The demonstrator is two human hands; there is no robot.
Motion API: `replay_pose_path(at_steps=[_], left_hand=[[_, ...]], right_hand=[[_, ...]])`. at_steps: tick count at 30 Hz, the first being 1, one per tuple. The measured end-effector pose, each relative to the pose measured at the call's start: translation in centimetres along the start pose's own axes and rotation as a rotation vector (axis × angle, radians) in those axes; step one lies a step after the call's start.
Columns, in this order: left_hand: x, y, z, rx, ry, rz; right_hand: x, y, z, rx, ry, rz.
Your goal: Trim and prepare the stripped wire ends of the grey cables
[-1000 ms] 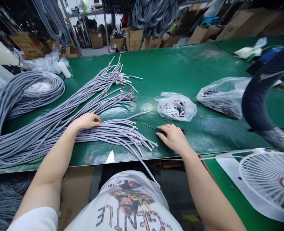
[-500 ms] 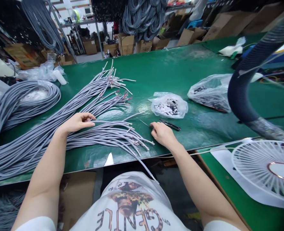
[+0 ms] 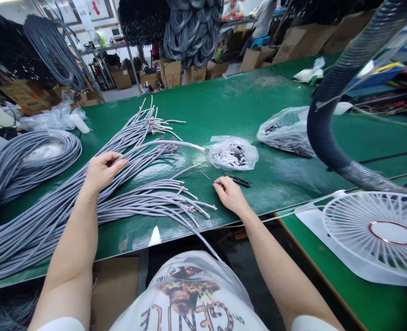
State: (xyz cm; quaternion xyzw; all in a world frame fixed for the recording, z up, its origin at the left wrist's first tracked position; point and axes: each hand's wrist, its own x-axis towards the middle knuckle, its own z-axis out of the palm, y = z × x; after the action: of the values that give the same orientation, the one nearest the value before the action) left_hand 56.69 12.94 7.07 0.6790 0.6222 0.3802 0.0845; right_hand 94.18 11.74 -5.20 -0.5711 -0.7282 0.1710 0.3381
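left grip (image 3: 103, 172) clenched on grey cables (image 3: 162, 143) spread across the bench | right grip (image 3: 229, 195) pinching thin metal pin (image 3: 206, 176) | black-handled tool (image 3: 239, 180) just beside fingertips (image 3: 220, 183) on green bench (image 3: 251, 115) | plastic bag (image 3: 232, 154) of small parts beyond

Across the white T-shirt (image 3: 186, 299) worn by the person, large printed letters are seen upside down from the head camera – "GENTLE" is read, curved in an arc beneath a printed figure, with a small "on" beside the final letters. A smaller line above the figure is hardly legible – perhaps "own light". A paper sign (image 3: 82, 9) is fixed high on the far wall, but its wording is too small to be read. No wording can be made out on the small black-and-white pieces (image 3: 231, 155) inside the clear plastic bag (image 3: 248, 161).
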Motion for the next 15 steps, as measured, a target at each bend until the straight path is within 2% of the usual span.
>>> replay_pose_path(at_steps=[2,4,7,9,12,13,15], left_hand=[[0.5,1.0,0.0,0.009,-0.07,0.053],[1.0,2.8,0.4,0.047,-0.193,0.135],[1.6,6.1,1.9,0.047,-0.391,0.265],[1.9,8.4,3.2,0.001,-0.499,0.344],[1.7,11.3,5.4,-0.201,-0.707,0.433],[1.5,11.9,6.1,-0.292,-0.783,0.43],[0.9,12.4,7.7,-0.474,-0.91,0.331]], right_hand=[[-0.1,0.0,0.3,0.035,0.016,0.016],[-0.1,0.1,0.4,0.126,0.027,0.073],[-0.4,0.1,0.2,0.331,0.055,0.162],[-0.8,-0.2,-0.2,0.429,0.095,0.171],[-1.7,-1.2,-1.3,0.512,0.152,0.157],[-2.0,-1.6,-1.7,0.542,0.163,0.157],[-2.8,-2.6,-2.5,0.609,0.173,0.155]])
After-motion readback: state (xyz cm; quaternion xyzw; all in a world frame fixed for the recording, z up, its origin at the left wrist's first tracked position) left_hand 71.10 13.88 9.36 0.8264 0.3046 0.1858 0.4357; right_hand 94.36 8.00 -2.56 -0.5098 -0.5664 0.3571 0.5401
